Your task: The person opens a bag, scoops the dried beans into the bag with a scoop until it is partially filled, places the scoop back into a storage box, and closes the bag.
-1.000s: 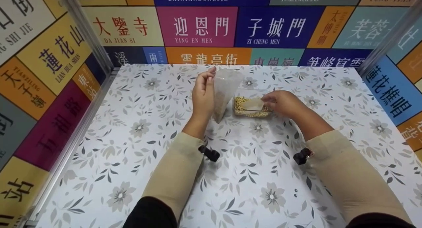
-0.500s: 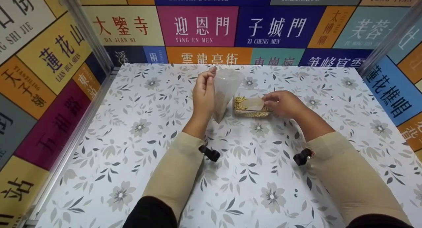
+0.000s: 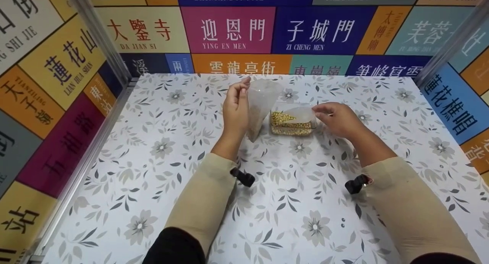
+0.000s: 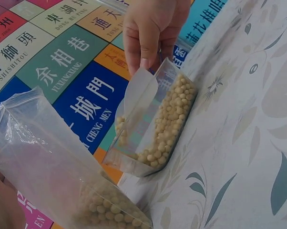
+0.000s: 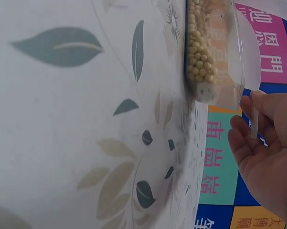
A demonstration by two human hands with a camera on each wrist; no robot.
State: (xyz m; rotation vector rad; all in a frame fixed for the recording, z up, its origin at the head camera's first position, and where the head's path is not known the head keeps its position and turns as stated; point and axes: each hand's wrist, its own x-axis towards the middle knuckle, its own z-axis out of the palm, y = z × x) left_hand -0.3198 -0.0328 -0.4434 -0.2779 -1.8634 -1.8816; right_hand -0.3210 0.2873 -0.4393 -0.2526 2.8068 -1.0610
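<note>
My left hand holds a clear zip bag upright by its left side, its mouth upward. Soybeans lie in the bag's bottom corner. To the bag's right stands a clear rectangular box, partly filled with soybeans. Between thumb and fingers, my right hand pinches a thin, translucent white plastic scraper at the box's right end. The scraper slants over the box, its far end down to the left. Several soybeans show at that low end.
A white floral cloth covers the table. Printed panels with large lettering rise behind the table and along both sides. Small black devices sit on both sleeves.
My right hand has drawn back to the right, and the scraper now tilts with its right end raised. More soybeans show in the box. My left hand and the bag stay put.
</note>
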